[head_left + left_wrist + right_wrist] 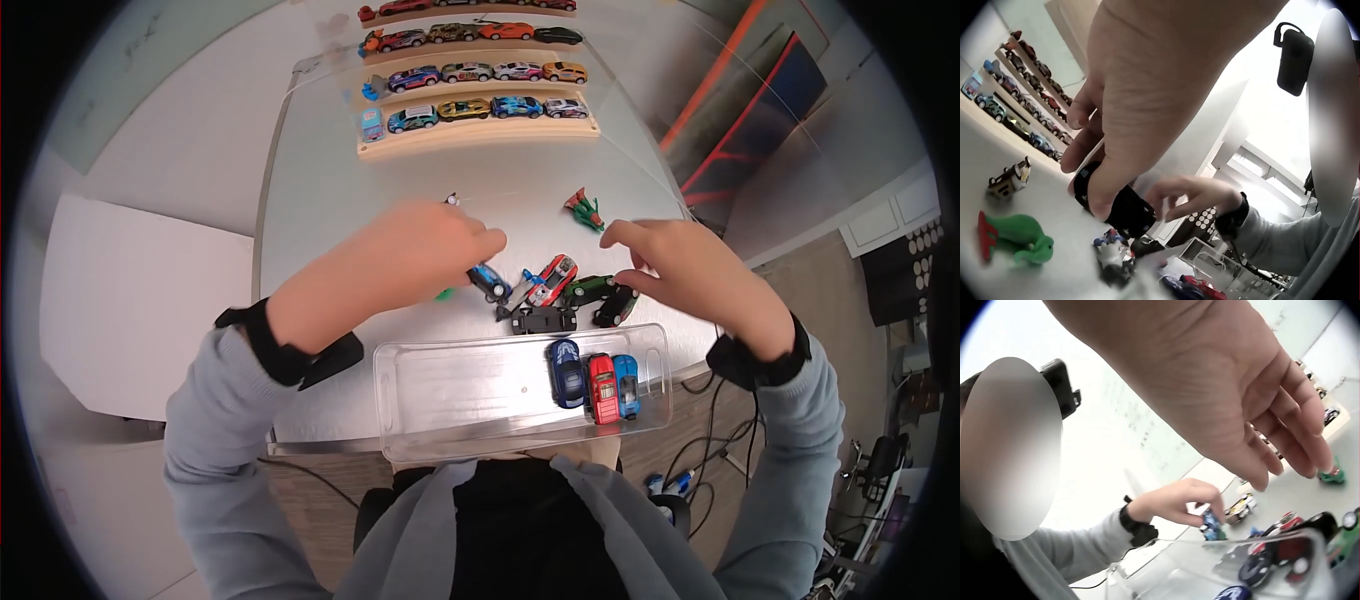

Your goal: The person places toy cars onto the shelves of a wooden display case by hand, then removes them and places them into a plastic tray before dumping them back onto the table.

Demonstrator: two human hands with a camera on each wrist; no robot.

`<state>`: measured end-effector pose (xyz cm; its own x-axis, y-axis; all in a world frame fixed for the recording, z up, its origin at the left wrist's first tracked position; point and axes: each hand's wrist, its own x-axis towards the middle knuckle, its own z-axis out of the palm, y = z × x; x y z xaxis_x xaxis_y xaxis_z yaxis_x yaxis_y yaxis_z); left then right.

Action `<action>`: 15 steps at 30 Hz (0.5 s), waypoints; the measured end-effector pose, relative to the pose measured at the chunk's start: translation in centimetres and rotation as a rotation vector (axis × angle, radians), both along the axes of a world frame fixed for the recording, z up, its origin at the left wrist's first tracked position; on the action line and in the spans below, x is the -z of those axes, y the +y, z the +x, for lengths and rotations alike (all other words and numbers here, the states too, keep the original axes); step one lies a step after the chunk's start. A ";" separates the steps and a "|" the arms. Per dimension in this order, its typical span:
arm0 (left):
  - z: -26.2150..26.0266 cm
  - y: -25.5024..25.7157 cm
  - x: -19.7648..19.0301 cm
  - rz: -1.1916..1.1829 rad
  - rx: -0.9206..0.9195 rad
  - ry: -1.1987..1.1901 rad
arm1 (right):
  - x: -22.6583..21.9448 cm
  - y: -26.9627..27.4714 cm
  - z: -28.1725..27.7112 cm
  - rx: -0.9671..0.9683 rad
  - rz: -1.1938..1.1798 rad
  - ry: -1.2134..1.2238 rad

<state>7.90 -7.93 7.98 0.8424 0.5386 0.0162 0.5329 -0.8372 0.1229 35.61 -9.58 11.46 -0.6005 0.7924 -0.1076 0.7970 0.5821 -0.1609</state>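
My left hand (420, 255) pinches a blue toy car (490, 283) between thumb and fingers; the left wrist view shows its black underside (1129, 211). My right hand (690, 265) holds nothing, its fingers loosely bent above the right side of a car pile. In that pile lie a red-and-white car (553, 281), a dark green car (590, 290), a grey figure (518, 293), an upturned black car (543, 320) and another dark car (615, 307). A green-and-red figure (583, 210) lies beyond the right fingertips. Another green figure (1022, 236) is mostly hidden by my left hand in the head view.
A clear plastic tray (450, 400) at the near table edge holds a dark blue car (567, 374), a red car (603, 388) and a light blue car (627, 386). Wooden racks (480, 140) with rows of cars stand at the back. A small white-and-brown car (1010, 179) lies left of the pile.
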 end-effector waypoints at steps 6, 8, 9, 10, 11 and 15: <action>1.1 -4.2 -3.6 0.131 0.192 -0.255 | 3.6 3.1 1.0 -0.175 -0.305 0.059; 2.2 -5.5 -3.5 0.154 0.276 -0.108 | 4.8 3.3 1.1 -0.278 -0.232 0.032; 2.7 -6.0 -3.4 0.179 0.362 0.036 | 5.1 3.3 1.0 -0.278 -0.231 0.034; 3.2 -6.3 -2.9 0.180 0.365 0.039 | 5.3 3.3 0.9 -0.268 -0.178 0.018; 3.6 -6.4 -2.1 0.138 0.422 0.046 | 5.4 3.1 1.0 -0.257 -0.125 0.001; 4.3 -6.6 -0.5 0.024 0.433 0.157 | 2.5 2.8 1.6 -0.179 -0.051 0.027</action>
<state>12.22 -14.57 8.44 0.9831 0.1374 -0.1213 0.1439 -0.9885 0.0466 37.21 -6.78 8.92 -0.7349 0.6663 -0.1266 0.6761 0.7051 -0.2136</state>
